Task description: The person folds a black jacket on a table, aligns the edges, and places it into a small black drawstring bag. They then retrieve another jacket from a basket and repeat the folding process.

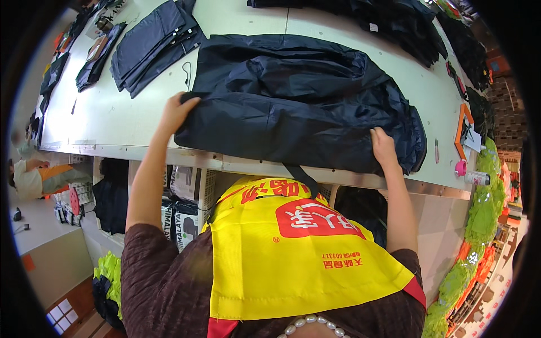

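A dark navy garment (282, 107) of thin, slightly shiny fabric lies spread across the near part of the white table, wrinkled at its upper middle. Its near edge hangs a little over the table's front edge, and a dark strap (301, 180) dangles from it. My left hand (179, 111) grips the garment's left edge, thumb on top of the cloth. Toward the garment's right end, my right hand (383, 147) is closed on the near edge, its fingertips partly hidden. A thin dark cord loop lies beside the left edge.
A stack of folded dark garments (158, 45) sits at the far left, with more dark garments (389, 25) at the far right. By the table's right edge are an orange frame-shaped item (463, 132), a pink roll (461, 168) and a small bottle (478, 178). Shelves hold packages below.
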Action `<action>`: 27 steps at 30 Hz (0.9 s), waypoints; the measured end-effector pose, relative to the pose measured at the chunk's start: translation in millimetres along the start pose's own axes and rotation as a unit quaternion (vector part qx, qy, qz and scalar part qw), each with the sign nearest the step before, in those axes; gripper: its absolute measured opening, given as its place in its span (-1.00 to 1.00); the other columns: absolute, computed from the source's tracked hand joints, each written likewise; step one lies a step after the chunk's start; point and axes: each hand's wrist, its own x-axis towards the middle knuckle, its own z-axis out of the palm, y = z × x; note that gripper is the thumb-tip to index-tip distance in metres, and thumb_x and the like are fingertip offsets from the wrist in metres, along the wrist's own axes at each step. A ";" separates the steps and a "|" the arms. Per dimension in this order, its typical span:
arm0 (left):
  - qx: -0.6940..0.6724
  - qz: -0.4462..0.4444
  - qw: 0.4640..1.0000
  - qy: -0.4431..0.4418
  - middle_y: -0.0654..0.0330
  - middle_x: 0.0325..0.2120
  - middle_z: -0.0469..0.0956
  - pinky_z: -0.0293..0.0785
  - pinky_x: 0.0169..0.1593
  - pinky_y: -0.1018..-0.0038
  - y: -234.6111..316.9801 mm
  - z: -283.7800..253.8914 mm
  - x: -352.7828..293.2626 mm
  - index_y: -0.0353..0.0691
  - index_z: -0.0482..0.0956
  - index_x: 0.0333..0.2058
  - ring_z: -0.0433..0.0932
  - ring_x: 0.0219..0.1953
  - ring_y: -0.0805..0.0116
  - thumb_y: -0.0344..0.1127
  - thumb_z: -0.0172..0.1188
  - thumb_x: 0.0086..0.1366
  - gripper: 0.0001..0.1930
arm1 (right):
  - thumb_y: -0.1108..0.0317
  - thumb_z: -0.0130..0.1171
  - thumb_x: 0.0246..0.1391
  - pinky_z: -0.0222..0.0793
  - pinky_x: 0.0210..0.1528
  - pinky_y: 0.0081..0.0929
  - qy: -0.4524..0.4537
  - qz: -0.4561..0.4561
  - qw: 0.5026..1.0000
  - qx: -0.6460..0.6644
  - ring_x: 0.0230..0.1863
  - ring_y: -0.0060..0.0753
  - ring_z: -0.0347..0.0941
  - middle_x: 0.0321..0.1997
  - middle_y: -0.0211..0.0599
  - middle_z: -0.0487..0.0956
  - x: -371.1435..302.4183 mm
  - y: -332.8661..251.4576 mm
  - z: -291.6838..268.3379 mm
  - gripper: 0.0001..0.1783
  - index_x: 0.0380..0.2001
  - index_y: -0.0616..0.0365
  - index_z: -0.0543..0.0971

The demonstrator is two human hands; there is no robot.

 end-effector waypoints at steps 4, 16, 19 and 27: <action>0.263 -0.049 0.962 0.059 -0.06 -0.25 0.56 0.39 -0.06 0.29 0.9 38.3 6.5 -0.31 0.51 -0.14 0.50 -0.16 0.00 -0.17 0.25 0.07 -0.58 | 0.15 0.03 0.12 0.38 -0.27 -0.08 -0.056 0.086 0.984 -0.149 -0.31 0.16 0.46 -0.39 0.07 0.55 9.8 0.9 17.4 -0.73 -0.35 0.15 0.48; 0.255 0.165 0.953 0.022 -0.01 0.08 0.34 0.04 0.23 0.18 2.0 93.1 -51.6 -0.19 0.37 0.08 0.25 0.17 0.06 0.01 0.11 0.16 -0.43 | 0.01 0.15 -0.01 -0.14 0.31 0.02 -0.159 -0.039 0.975 -0.148 0.32 -0.04 0.06 0.28 0.01 0.19 10.9 -53.8 29.8 -0.25 0.18 0.17 0.24; 0.054 0.026 0.995 0.076 -0.03 -0.16 0.53 0.32 0.04 0.33 6.4 70.3 -9.9 -0.29 0.50 -0.09 0.46 -0.05 0.05 -0.03 0.10 0.21 -0.55 | 0.24 0.24 -0.08 0.15 0.20 -0.22 -0.026 -0.006 0.999 -0.024 0.16 -0.04 0.27 0.13 -0.02 0.37 44.0 -27.1 10.9 -0.33 0.12 0.18 0.30; 0.144 -0.237 0.954 0.114 0.04 -0.26 0.58 0.42 -0.12 0.34 -14.4 22.8 219.3 -0.33 0.58 -0.22 0.55 -0.20 0.15 0.03 0.24 0.06 -0.50 | 0.30 0.32 -0.23 -0.08 0.27 0.01 0.002 -0.124 0.956 -0.268 0.31 -0.01 0.05 0.23 -0.07 0.25 162.9 30.5 29.7 -0.21 0.13 0.27 0.29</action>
